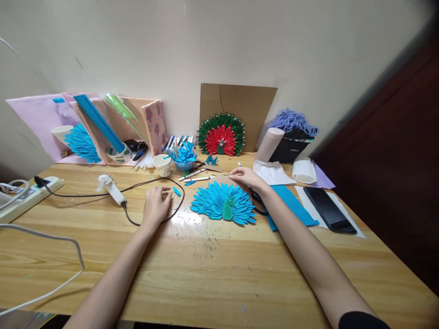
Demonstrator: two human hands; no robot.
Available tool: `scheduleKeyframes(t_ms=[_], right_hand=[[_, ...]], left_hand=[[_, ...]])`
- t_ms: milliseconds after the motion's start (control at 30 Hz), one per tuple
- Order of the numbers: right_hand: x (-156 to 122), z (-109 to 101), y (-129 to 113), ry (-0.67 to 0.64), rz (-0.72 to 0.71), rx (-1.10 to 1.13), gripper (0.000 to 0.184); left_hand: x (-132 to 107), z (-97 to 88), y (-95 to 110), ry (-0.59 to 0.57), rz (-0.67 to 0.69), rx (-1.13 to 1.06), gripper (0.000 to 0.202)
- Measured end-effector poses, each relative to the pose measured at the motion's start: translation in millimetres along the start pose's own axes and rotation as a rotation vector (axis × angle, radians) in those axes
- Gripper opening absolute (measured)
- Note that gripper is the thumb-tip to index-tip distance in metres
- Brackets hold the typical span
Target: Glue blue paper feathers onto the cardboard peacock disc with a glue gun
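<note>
A peacock craft with layered blue petals (204,203) and a green body (227,211) lies flat on the table, brown cardboard (214,183) showing behind its fan. My right hand (248,178) is over the upper edge of that cardboard, thumb and finger pinched together; whatever is between them is too small to make out. To the left of the craft, my left hand (156,205) rests on the tabletop, fingers loosely bent and apart, holding nothing. Just beyond its fingertips lies a loose blue petal (177,192).
A white glue gun (112,189) lies left, its black cord looping around my left hand. Behind are a paper cup (162,165), a bowl of blue pieces (184,157) and markers (199,179). Blue felt (291,205) and a phone (329,210) lie right. A red-green peacock (222,137) stands behind.
</note>
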State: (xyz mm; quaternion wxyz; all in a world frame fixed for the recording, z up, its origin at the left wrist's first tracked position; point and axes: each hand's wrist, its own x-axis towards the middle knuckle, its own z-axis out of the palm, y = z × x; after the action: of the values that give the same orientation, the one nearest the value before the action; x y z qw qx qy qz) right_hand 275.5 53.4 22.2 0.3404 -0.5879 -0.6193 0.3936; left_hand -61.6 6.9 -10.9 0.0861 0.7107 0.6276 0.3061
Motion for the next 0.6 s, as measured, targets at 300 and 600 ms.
scheduleKeyframes(t_ms=[300, 600], right_hand=[[6.3, 6.6, 11.7, 0.156, -0.022, -0.198, 0.015], [-14.1, 33.9, -30.2, 0.109, -0.217, -0.208, 0.017]], left_hand=[[16.5, 8.7, 0.7, -0.043, -0.02, -0.027, 0.026], [17.4, 11.6, 1.4, -0.038, -0.03, -0.116, 0.028]])
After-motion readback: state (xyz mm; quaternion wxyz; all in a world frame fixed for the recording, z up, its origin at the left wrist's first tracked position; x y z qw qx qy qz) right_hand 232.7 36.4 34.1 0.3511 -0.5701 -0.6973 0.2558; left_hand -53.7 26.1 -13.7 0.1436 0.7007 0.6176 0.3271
